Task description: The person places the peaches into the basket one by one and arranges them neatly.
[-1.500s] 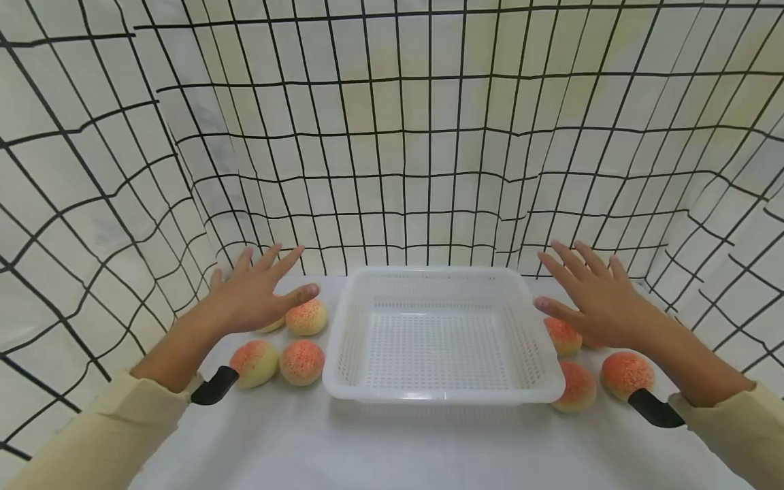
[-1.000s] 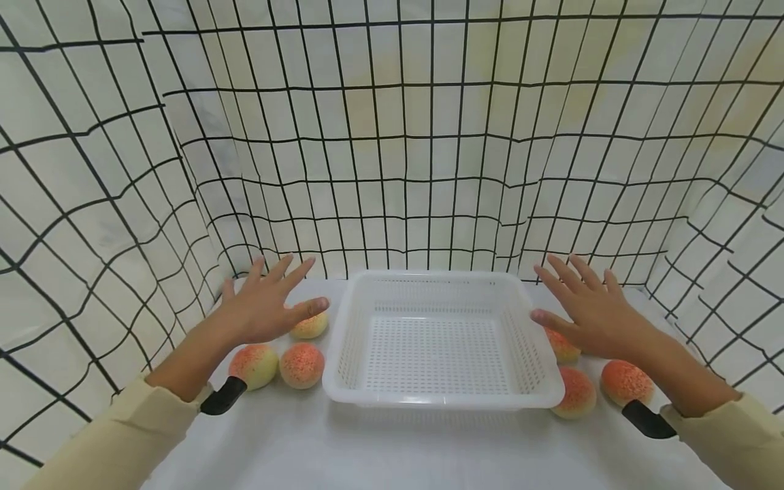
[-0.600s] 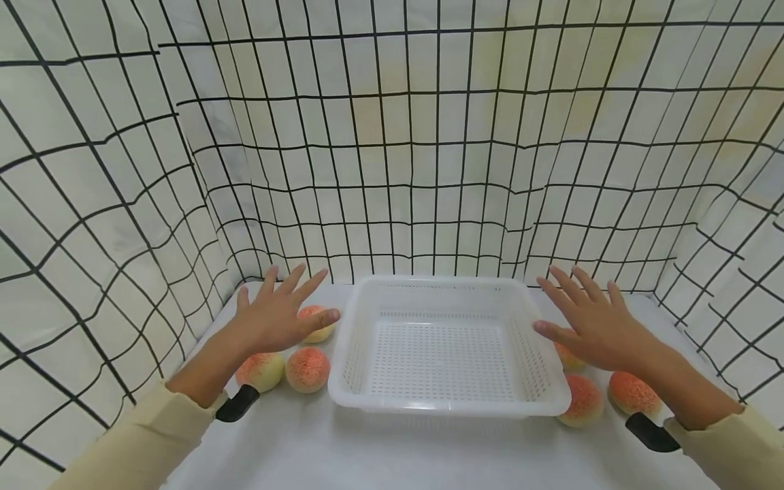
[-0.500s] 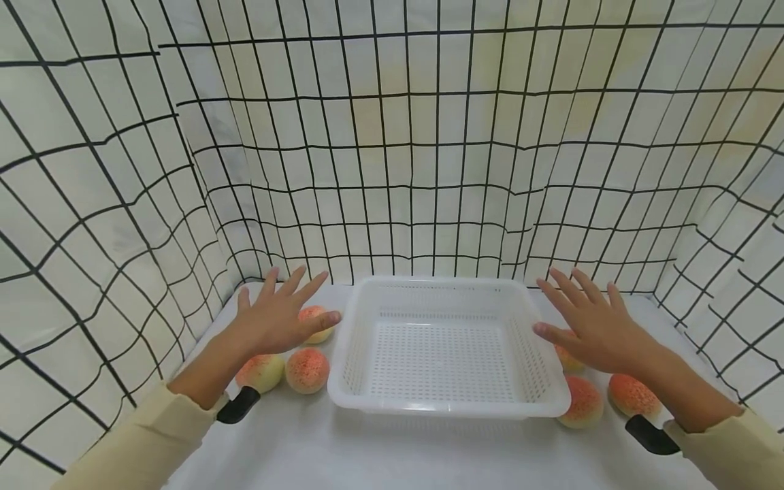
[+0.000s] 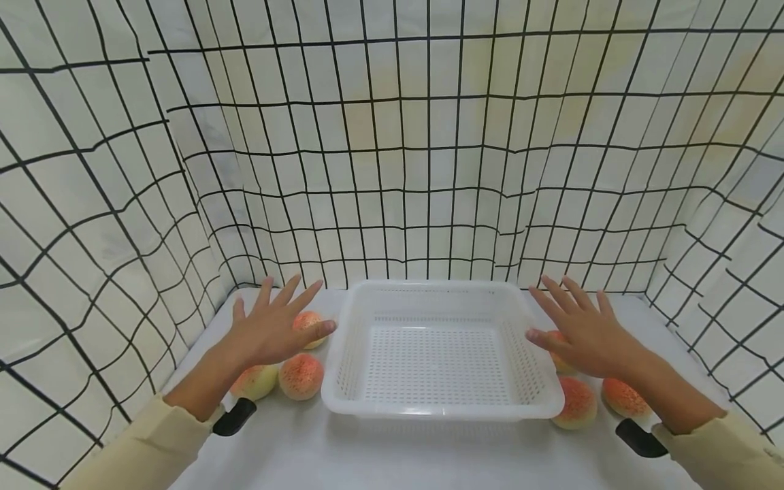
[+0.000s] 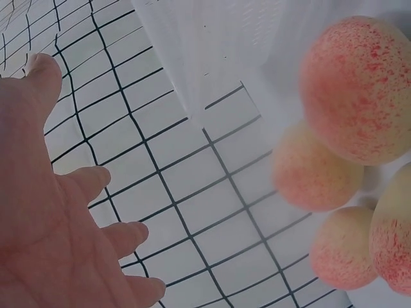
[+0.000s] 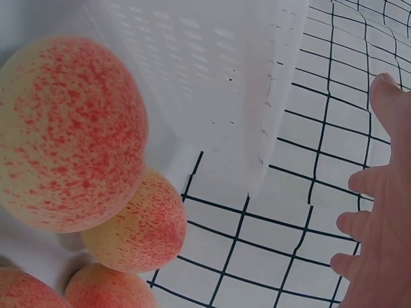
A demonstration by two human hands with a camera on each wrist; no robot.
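Observation:
My left hand, fingers spread and palm down, hovers over the peaches left of a white plastic basket. Below it lie a red peach, a yellow-red peach and another peach partly covered by the thumb. The right hand is spread the same way above the peaches on the other side. One peach sits against the basket's right side, another lies under the wrist. Both wrist views show several peaches, with the left palm and right palm holding nothing.
A white cloth-covered table carries everything. Behind and at both sides rise white walls with a black grid. The basket has perforated sides and nothing in it. A black strap piece sits at the left cuff, with another at the right.
The head view has shifted slightly, so the basket and peaches sit a little lower in it. Both spread hands have come slightly nearer the body and still hover over the peaches.

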